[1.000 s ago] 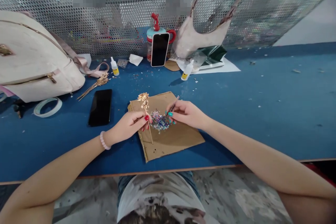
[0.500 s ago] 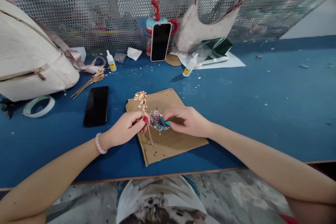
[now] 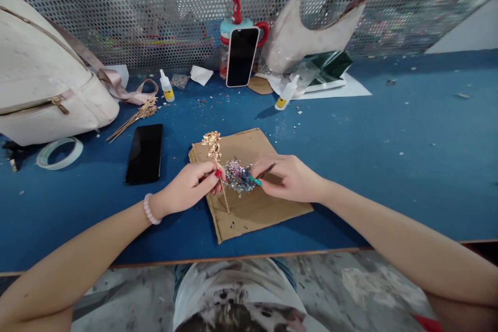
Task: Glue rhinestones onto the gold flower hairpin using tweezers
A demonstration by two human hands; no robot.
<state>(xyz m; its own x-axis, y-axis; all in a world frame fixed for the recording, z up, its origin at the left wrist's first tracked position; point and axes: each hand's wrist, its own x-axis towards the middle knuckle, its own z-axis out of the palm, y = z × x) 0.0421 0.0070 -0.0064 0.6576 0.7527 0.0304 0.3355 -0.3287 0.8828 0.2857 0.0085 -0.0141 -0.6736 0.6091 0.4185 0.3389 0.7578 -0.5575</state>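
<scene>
My left hand [image 3: 200, 184] is closed round the stem of a gold hairpin [image 3: 213, 146] with flower shapes at its upper end. The pin slants over the left part of a cardboard piece [image 3: 272, 209], its bare tip pointing toward me. Beside it, a small heap of glittering rhinestones or sequins [image 3: 238, 175] lies on the cardboard. At the heap's right edge, my right hand [image 3: 290, 179] pinches a thin dark tool [image 3: 267, 170], mostly covered by the fingers. Whether its tip holds a stone is too small to tell.
More gold hairpins [image 3: 130, 120] lie left, near a black phone [image 3: 143, 154], a tape roll [image 3: 60, 153] and a white backpack [image 3: 58, 78]. Two glue bottles [image 3: 167, 86] [image 3: 287, 94], a propped phone [image 3: 243, 57], a cup [image 3: 230, 28] and a handbag [image 3: 290, 36] stand behind.
My right hand has drawn slightly right from the heap's middle to its edge, and more of the dark tool shows. The left hand keeps hold of the hairpin; the whole view has shifted a little.
</scene>
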